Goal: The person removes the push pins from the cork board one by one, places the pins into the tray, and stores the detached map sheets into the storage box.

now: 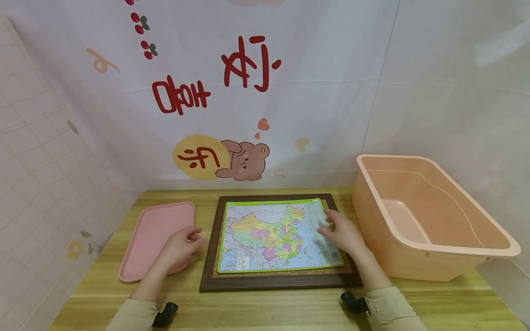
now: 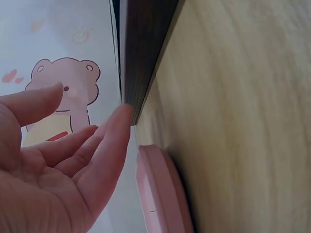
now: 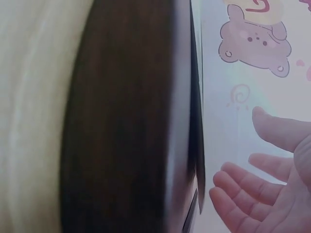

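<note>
Hands at a map puzzle on the table [image 1: 290, 308]

The map puzzle [image 1: 275, 234] lay mid-frame between both hands: right hand [image 1: 343, 234] at its right edge, left hand [image 1: 180, 248] over the pink tray [image 1: 142, 248]; fingers loosely spread, holding nothing.

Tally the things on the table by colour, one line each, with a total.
Pink: 1, tray
Peach: 1, tub
Dark brown: 1, framed board
Multicoloured: 1, map puzzle
Total: 4

Left hand [image 1: 181, 248] low, fingers relaxed, loosely curled; right hand [image 1: 341, 232] forward, fingers extended, empty
</note>
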`<state>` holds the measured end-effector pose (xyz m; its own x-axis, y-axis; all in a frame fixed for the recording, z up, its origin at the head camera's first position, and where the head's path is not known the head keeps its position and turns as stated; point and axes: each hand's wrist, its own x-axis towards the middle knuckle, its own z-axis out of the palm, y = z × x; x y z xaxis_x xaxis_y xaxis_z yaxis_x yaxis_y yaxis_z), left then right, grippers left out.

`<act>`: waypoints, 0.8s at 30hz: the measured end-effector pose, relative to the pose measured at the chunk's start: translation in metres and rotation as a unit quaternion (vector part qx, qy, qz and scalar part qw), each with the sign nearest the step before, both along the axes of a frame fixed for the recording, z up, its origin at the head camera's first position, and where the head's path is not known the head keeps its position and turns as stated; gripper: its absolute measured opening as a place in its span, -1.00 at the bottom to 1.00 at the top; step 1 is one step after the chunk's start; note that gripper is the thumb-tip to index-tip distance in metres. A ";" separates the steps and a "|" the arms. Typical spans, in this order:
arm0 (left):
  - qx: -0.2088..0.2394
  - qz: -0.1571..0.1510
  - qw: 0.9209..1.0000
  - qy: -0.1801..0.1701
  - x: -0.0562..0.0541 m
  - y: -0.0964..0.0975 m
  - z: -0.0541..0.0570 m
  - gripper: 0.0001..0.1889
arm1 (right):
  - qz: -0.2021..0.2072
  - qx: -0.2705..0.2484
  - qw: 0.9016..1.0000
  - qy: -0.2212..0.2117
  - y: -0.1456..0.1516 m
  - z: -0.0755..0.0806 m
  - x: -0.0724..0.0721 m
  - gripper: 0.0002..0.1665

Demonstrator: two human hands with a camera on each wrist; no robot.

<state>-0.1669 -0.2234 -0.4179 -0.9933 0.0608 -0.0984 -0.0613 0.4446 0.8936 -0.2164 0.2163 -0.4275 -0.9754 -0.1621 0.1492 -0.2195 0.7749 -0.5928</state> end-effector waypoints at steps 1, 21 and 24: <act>0.011 -0.002 1.000 -0.009 0.000 0.001 0.000 -0.48 | -0.002 -0.002 1.000 -0.004 0.000 0.000 0.000 -0.25; -0.032 -0.033 0.998 -0.053 0.004 0.008 -0.003 -0.28 | -0.016 0.007 0.999 -0.047 0.008 0.003 0.001 -0.23; -0.029 -0.028 0.998 -0.054 0.004 0.010 -0.003 -0.28 | -0.018 0.011 0.999 -0.050 0.008 0.003 0.000 -0.22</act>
<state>-0.1629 -0.2136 -0.4211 -0.9719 0.1079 -0.2094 -0.1287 0.5012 0.8557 -0.2159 0.2245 -0.4247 -0.9905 -0.1285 0.0484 -0.1321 0.7949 -0.5922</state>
